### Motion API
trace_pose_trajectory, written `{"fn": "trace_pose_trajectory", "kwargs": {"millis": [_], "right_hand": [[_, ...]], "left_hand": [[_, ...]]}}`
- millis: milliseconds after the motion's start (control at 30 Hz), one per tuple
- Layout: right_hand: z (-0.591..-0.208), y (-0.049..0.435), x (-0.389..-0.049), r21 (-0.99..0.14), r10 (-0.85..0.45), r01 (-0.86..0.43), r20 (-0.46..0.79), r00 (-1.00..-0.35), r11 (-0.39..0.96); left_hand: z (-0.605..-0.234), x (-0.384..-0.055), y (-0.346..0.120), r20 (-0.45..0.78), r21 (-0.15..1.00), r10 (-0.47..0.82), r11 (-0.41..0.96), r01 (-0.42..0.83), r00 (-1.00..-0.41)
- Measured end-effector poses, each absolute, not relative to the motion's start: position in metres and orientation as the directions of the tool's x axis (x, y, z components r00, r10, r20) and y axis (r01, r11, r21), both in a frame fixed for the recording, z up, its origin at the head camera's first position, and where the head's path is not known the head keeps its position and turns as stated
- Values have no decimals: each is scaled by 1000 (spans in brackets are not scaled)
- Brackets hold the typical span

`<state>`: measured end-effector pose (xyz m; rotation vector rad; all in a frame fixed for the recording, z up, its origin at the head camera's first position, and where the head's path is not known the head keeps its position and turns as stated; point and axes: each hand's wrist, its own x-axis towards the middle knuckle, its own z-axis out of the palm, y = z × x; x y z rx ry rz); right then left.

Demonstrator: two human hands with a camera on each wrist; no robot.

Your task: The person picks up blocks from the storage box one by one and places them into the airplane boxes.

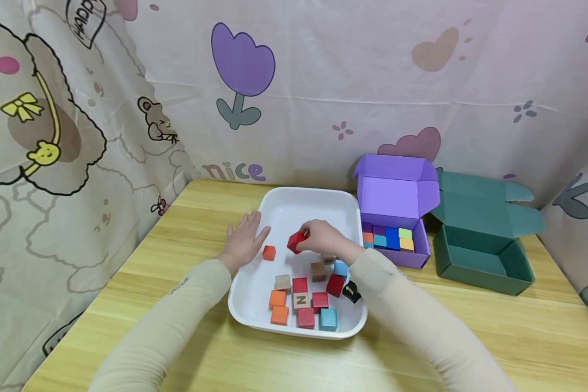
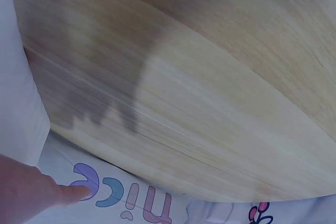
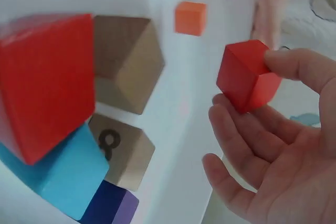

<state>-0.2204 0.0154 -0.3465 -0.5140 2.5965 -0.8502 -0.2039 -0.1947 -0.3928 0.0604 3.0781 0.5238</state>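
Between thumb and fingers my right hand (image 1: 323, 238) pinches a red cube (image 3: 247, 77) above the white tray (image 1: 308, 201). At the tray's left rim rests my left hand (image 1: 245, 242), fingers straight and spread. Just right of it, an orange cube (image 1: 269, 252) lies on the tray floor. Toward the near end sit several more cubes: red (image 1: 306, 318), orange (image 1: 279, 315), light blue (image 1: 328, 319), plain wood (image 1: 318, 271) and one marked N (image 1: 301, 300). In the right wrist view a wooden cube marked 8 (image 3: 123, 150) lies beside a blue cube (image 3: 73, 174).
Right of the tray stands an open purple box (image 1: 423, 247) holding several coloured blocks. Beside it is an open green box (image 1: 485, 277). A black band (image 1: 351, 292) is on the right wrist. A printed curtain (image 1: 313, 136) hangs behind the wooden table (image 1: 201, 348).
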Motion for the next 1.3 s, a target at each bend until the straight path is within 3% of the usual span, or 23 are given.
{"fn": "trace_pose_trajectory", "kwargs": {"millis": [833, 1300], "right_hand": [[-317, 62, -229, -720, -493, -335, -11, -870, 608], [-317, 88, -232, -780, -460, -303, 22, -888, 547]], "left_hand": [[-392, -201, -195, -1, 333, 56, 942, 52, -998], [-392, -201, -195, -11, 339, 61, 939, 54, -998]]}}
